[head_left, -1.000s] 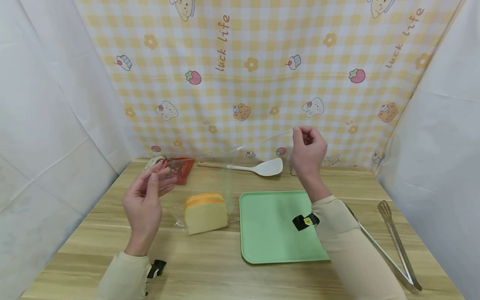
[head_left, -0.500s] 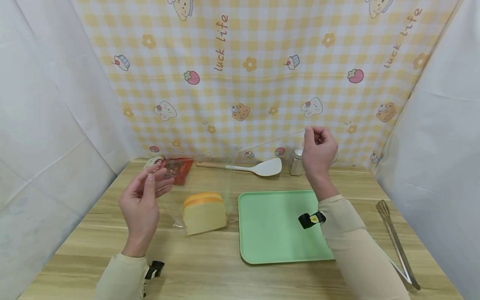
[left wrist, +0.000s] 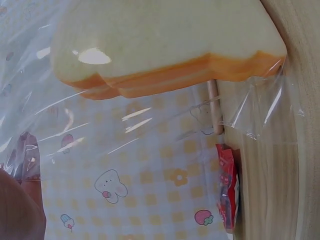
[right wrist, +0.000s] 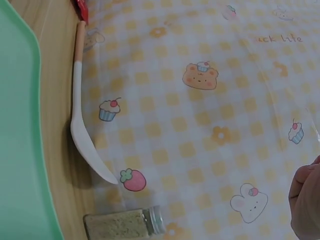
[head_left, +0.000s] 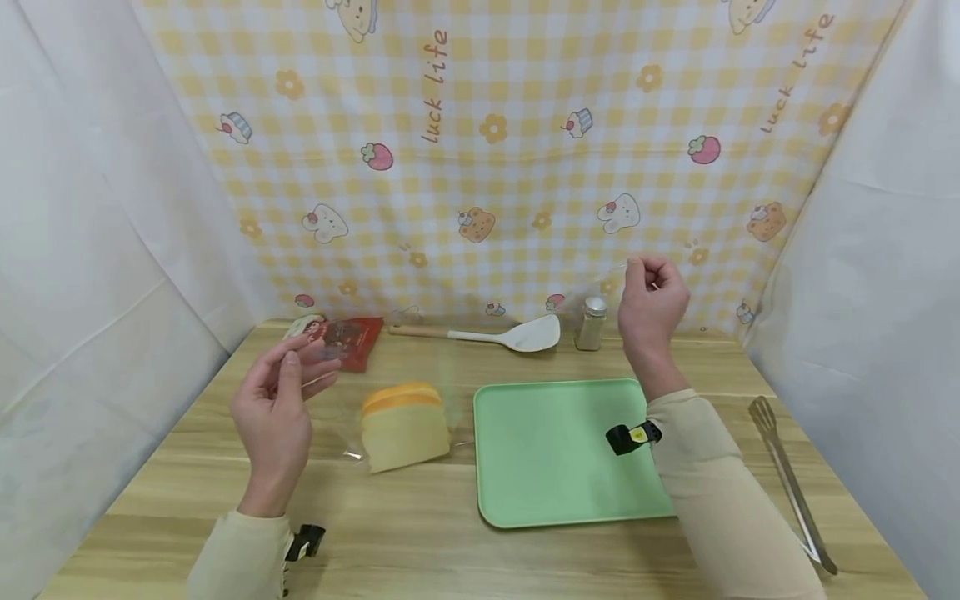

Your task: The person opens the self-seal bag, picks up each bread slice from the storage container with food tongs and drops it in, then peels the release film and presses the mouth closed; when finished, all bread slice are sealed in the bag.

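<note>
Two bread slices with orange crust (head_left: 405, 433) stand upright on the table inside a clear plastic bag (left wrist: 255, 107). My left hand (head_left: 273, 417) is raised to the left of the bread and pinches the bag's upper edge between thumb and fingers. Up at the right, my right hand (head_left: 654, 308) pinches a thin strip of clear plastic (head_left: 592, 283), its fingers curled. The plastic is so transparent that I cannot tell whether strip and bag are joined. In the right wrist view only part of the right hand (right wrist: 306, 202) shows, at the edge.
A green tray (head_left: 558, 454) lies right of the bread. Behind are a white spatula (head_left: 532, 335), a seasoning jar (head_left: 592, 325) and a red packet (head_left: 363, 337). Metal tongs (head_left: 791, 479) lie at the right, partly hidden by the right forearm. A checked curtain (head_left: 495, 175) hangs behind.
My right hand has moved to the right, drawing the clear strip with it and uncovering the seasoning jar. The left hand keeps its hold, and the bread stays in place.
</note>
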A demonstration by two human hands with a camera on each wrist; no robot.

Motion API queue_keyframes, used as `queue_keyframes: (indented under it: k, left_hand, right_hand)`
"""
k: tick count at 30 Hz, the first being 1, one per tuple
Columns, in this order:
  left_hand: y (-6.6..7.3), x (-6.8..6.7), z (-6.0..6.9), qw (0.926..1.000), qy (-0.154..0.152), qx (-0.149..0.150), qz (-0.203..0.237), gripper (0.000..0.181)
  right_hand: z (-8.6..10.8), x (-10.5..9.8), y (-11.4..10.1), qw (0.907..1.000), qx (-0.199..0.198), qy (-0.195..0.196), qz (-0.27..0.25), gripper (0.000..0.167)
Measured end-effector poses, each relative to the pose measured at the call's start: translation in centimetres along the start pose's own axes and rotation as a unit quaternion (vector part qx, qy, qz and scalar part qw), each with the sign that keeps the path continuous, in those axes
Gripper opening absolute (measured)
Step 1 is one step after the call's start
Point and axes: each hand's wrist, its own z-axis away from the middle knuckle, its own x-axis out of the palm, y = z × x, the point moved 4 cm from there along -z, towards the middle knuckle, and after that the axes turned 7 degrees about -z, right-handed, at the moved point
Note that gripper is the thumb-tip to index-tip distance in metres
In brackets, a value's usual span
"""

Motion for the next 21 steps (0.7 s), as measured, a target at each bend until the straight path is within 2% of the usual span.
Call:
queue_keyframes:
  k: [3, 6, 9, 11, 14, 16, 18, 21]
  left_hand:
    - [-0.1, -0.1, 0.1, 0.9999, -0.003, 0.001, 0.016, 0.028]
    - [-0.2, 0.0, 0.2, 0.9997, -0.007, 0.003, 0.023, 0.028]
    - [-0.2, 0.1, 0.1, 0.9997, -0.010, 0.002, 0.024, 0.027]
    - [-0.1, 0.2, 0.1, 0.9997, -0.012, 0.003, 0.021, 0.028]
    - [-0.1, 0.3, 0.0, 0.9997, -0.015, 0.002, 0.018, 0.028]
    - [-0.1, 0.3, -0.1, 0.9997, -0.015, 0.000, 0.017, 0.029]
    - [-0.2, 0.3, -0.1, 0.9997, -0.014, -0.004, 0.021, 0.028]
    - [-0.3, 0.2, -0.1, 0.9995, -0.012, -0.008, 0.028, 0.028]
  right_hand:
    - [-0.6, -1.4, -0.1, 0.9999, 0.009, 0.000, 0.006, 0.023]
    - [-1.2, -3.2, -0.5, 0.9993, 0.030, -0.021, 0.003, 0.019]
    - [-1.7, -5.6, -1.0, 0.9972, 0.052, -0.052, 0.010, 0.015]
    - [-1.9, -7.4, -1.4, 0.9943, 0.062, -0.080, 0.032, 0.012]
    - [-2.0, -10.3, -2.3, 0.9844, 0.077, -0.133, 0.086, 0.007]
    - [-2.1, -12.0, -3.0, 0.9709, 0.082, -0.180, 0.135, 0.007]
    - [-2.2, -13.7, -3.9, 0.9501, 0.072, -0.230, 0.198, 0.008]
    - [-2.4, -15.7, -5.0, 0.9033, 0.057, -0.320, 0.280, 0.011]
